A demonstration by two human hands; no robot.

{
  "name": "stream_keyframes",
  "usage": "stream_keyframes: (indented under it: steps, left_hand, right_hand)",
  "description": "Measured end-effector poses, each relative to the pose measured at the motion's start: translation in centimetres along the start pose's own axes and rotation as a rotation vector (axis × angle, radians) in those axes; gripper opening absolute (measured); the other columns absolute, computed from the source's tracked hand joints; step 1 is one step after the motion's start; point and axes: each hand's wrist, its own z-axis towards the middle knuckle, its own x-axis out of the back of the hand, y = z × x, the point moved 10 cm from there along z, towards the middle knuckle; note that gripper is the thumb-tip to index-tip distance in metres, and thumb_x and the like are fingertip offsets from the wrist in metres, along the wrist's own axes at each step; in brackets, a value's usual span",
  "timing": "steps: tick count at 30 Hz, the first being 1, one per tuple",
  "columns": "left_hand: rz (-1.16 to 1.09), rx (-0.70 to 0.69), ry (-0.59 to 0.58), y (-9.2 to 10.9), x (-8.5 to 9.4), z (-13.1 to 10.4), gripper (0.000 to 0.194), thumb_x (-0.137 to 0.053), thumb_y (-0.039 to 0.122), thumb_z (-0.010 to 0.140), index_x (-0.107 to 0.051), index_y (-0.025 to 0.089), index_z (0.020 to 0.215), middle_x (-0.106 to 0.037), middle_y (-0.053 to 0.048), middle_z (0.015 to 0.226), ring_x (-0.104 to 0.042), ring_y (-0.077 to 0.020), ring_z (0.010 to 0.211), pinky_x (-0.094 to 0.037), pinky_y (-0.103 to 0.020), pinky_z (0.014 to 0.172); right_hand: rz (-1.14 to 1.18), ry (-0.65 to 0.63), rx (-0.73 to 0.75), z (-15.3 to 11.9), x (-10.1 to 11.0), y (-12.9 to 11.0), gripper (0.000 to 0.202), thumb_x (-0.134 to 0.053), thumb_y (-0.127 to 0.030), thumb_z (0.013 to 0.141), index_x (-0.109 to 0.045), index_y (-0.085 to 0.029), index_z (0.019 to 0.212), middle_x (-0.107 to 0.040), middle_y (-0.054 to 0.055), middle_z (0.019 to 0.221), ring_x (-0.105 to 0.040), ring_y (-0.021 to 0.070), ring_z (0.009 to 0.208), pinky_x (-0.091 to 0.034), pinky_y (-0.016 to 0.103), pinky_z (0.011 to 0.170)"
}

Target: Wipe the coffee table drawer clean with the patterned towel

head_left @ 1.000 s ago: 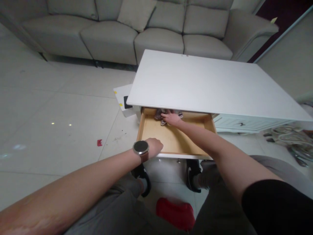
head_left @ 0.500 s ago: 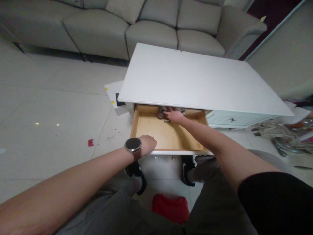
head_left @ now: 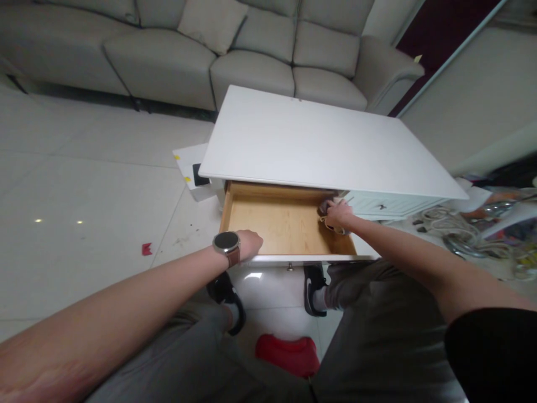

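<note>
A wooden drawer [head_left: 277, 221] is pulled out from under the white tabletop [head_left: 323, 145]. My left hand [head_left: 250, 244], below a wristwatch [head_left: 227, 241], is closed over the left part of the drawer's front edge. At the drawer's right side, my right hand [head_left: 339, 214] is closed on a crumpled brown and pale bundle [head_left: 324, 207], with a thin cord loop hanging under the fingers. The bundle is partly hidden by the hand.
A second drawer front [head_left: 381, 207] is at the right. A grey sofa [head_left: 168, 56] stands behind the table. A white box [head_left: 191, 162] is at the table's left, a red object [head_left: 288, 355] between my feet, and cables [head_left: 474, 235] lie at the right.
My right hand has moved from the drawer's back middle to its right side, and the bundle has moved with it. My left hand has stayed on the front edge. The camera view has shifted slightly.
</note>
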Motion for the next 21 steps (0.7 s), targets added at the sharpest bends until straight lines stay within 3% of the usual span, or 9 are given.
stream_keyframes:
  steps: [3, 5, 8, 12, 17, 21]
  left_hand:
    - [0.002, -0.013, 0.002, 0.1, 0.0, 0.0, 0.029, -0.080, -0.004, 0.060, -0.078, 0.009, 0.086, -0.078, -0.021, 0.102, -0.075, -0.0318, 0.099, -0.059, -0.033, 0.085]
    - [-0.002, -0.028, 0.007, 0.3, 0.1, -0.1, 0.028, -0.079, -0.005, 0.060, -0.078, 0.009, 0.084, -0.078, -0.021, 0.099, -0.076, -0.0306, 0.097, -0.058, -0.033, 0.085]
    - [-0.016, -0.035, 0.027, 0.3, 0.2, -0.2, 0.024, -0.080, -0.004, 0.059, -0.077, 0.008, 0.079, -0.078, -0.022, 0.097, -0.076, -0.0311, 0.095, -0.059, -0.033, 0.082]
    - [-0.016, -0.013, 0.064, 0.0, 0.1, 0.1, 0.026, -0.082, -0.002, 0.058, -0.078, 0.008, 0.082, -0.078, -0.023, 0.098, -0.075, -0.0330, 0.096, -0.059, -0.034, 0.082]
    - [-0.007, -0.005, 0.127, 0.0, 0.4, 0.2, 0.021, -0.077, 0.008, 0.071, -0.079, 0.008, 0.092, -0.077, -0.024, 0.098, -0.075, -0.0334, 0.098, -0.058, -0.036, 0.086]
    - [-0.009, 0.018, 0.159, -0.5, 0.8, 0.3, 0.021, -0.069, 0.014, 0.082, -0.078, 0.009, 0.099, -0.076, -0.024, 0.101, -0.074, -0.0320, 0.101, -0.058, -0.037, 0.087]
  right_hand:
    - [-0.044, -0.205, 0.172, -2.2, -3.0, -1.1, 0.039, -0.065, -0.046, 0.082, -0.076, -0.025, 0.113, -0.056, 0.016, 0.139, -0.048, 0.0402, 0.129, -0.041, 0.056, 0.103]
    - [-0.064, -0.229, 0.280, -3.4, -3.8, -1.3, 0.035, -0.065, -0.040, 0.080, -0.077, -0.023, 0.108, -0.060, 0.017, 0.132, -0.049, 0.0390, 0.127, -0.040, 0.056, 0.103]
    - [-0.056, -0.099, 0.301, -3.2, -2.8, -0.4, 0.041, -0.061, -0.033, 0.080, -0.075, -0.018, 0.115, -0.056, 0.021, 0.134, -0.049, 0.0390, 0.125, -0.037, 0.054, 0.104]
    - [-0.062, 0.049, 0.173, 0.0, -0.5, 0.7, 0.048, -0.058, -0.032, 0.084, -0.071, -0.017, 0.127, -0.046, 0.021, 0.146, -0.052, 0.0383, 0.121, -0.038, 0.050, 0.102]
    - [-0.111, 0.095, 0.096, 3.8, 0.7, -0.1, 0.045, -0.059, -0.032, 0.086, -0.072, -0.014, 0.126, -0.050, 0.022, 0.143, -0.048, 0.0419, 0.125, -0.037, 0.054, 0.101]
    - [-0.079, 0.119, 0.123, 4.1, 0.4, -0.2, 0.047, -0.062, -0.033, 0.084, -0.072, -0.014, 0.125, -0.046, 0.024, 0.147, -0.042, 0.0484, 0.131, -0.035, 0.062, 0.101]
